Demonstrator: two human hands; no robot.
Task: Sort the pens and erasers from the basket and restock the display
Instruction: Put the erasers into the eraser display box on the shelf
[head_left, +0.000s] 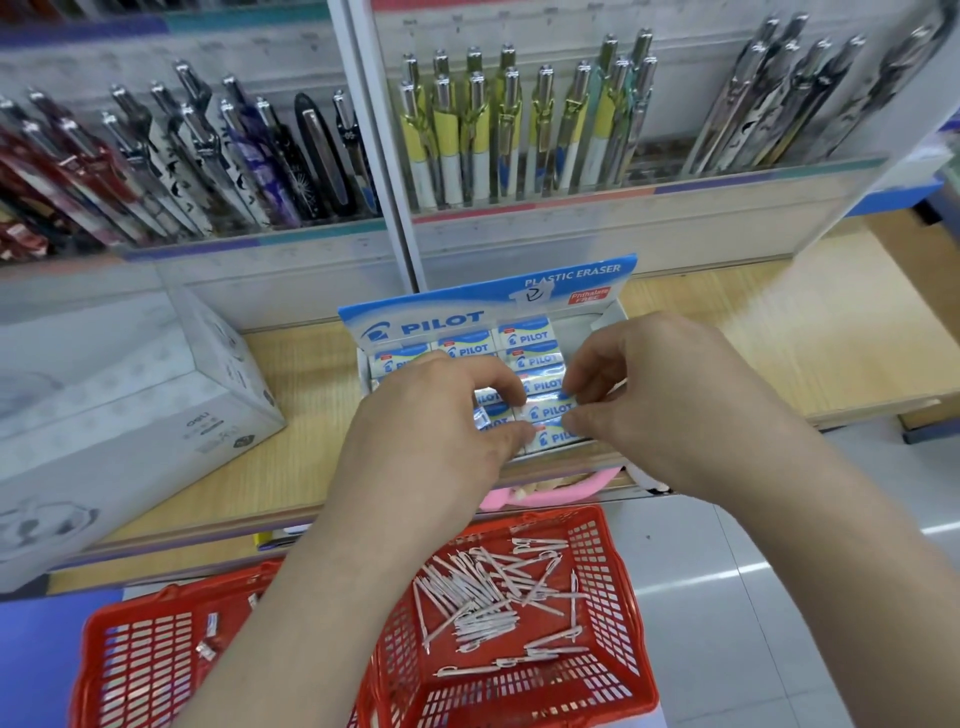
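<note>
Eraser (548, 412): in display box (415, 325) on tabletop (306, 374); ends pinched by left hand (431, 415) and right hand (654, 395). Judged light, firm, sleeve slick; short ends best gripped.

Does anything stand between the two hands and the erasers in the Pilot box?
Nothing visible does. The left hand and right hand pinch the front erasers in the open Pilot box; its lid stands up behind them.

One head-worn wide-angle camera looked forward and down, close above the Pilot eraser box (431, 325) on a wooden shelf (727, 332).
</note>
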